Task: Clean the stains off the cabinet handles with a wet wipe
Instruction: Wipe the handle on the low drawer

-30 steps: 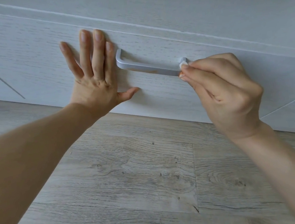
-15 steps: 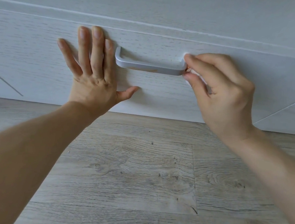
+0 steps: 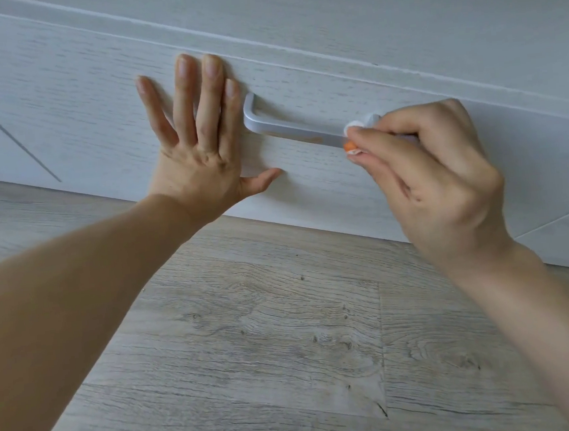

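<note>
The cabinet front [image 3: 101, 104], a pale wood-grain panel standing just above the wooden floor [image 3: 252, 338], carries the one cabinet handle [image 3: 289, 129] in view, a silver bar that lies between the two hands. The left hand [image 3: 197, 144] is spread flat against the panel with straight fingers, its little finger just beside the bar's left bend and its thumb reaching under the bar; it holds nothing. The right hand [image 3: 435, 181] has its fingers curled and pinches a small bunched wet wipe [image 3: 353, 137] at the bar's right end, with white folds showing above and below the fingertips and an orange smear on the wipe at the bar. The handle's long axis runs from the left hand across to the right hand, sloping slightly downward toward the right in this view; its short legs point back into the panel, and the grip faces out toward the person. A faint orange-brown stain [image 3: 311, 139] shows along the bar's lower edge, just left of the wipe. The main risk appears to be that the soiled wipe drags the orange back along the bar or onto the pale panel, since the same dirty fold meets the metal. The underside may also be missed, because the pinch covers only a short stretch. The bunched wipe could slip out of so small a pinch.
</note>
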The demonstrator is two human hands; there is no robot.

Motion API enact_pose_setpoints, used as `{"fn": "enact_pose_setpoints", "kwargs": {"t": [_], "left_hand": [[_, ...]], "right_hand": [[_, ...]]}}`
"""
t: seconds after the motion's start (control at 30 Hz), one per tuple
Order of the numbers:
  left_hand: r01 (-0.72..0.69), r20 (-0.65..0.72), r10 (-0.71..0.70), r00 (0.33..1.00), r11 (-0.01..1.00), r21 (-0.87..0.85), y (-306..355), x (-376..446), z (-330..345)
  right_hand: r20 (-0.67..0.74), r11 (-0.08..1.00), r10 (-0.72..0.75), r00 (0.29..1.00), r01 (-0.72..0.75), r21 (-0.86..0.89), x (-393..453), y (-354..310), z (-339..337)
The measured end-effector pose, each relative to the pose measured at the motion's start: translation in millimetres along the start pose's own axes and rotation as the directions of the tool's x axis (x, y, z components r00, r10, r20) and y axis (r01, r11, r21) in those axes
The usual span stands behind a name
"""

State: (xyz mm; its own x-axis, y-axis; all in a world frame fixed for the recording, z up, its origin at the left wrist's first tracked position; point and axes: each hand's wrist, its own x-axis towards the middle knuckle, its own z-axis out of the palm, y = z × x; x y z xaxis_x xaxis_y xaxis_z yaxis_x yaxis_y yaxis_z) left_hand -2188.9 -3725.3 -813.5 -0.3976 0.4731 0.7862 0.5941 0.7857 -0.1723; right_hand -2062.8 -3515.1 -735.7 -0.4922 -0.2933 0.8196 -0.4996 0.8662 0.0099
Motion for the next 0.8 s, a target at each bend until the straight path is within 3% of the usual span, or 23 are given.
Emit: {"fn": "enact_pose_setpoints", "kwargs": {"t": [0.33, 0.8], "left_hand": [[-0.002, -0.01, 0.002, 1.0, 1.0, -0.004, 0.2, -0.8, 0.2], [-0.008, -0.01, 0.008, 1.0, 1.0, 0.021, 1.0, 0.8, 0.4]], "right_hand": [[-0.053, 0.97, -0.201, 0.978, 0.191, -0.153, 0.5, 4.6, -0.4], [-0.064, 0.958, -0.222, 0.973, 0.206, -0.201, 0.6, 1.0, 4.2]]}}
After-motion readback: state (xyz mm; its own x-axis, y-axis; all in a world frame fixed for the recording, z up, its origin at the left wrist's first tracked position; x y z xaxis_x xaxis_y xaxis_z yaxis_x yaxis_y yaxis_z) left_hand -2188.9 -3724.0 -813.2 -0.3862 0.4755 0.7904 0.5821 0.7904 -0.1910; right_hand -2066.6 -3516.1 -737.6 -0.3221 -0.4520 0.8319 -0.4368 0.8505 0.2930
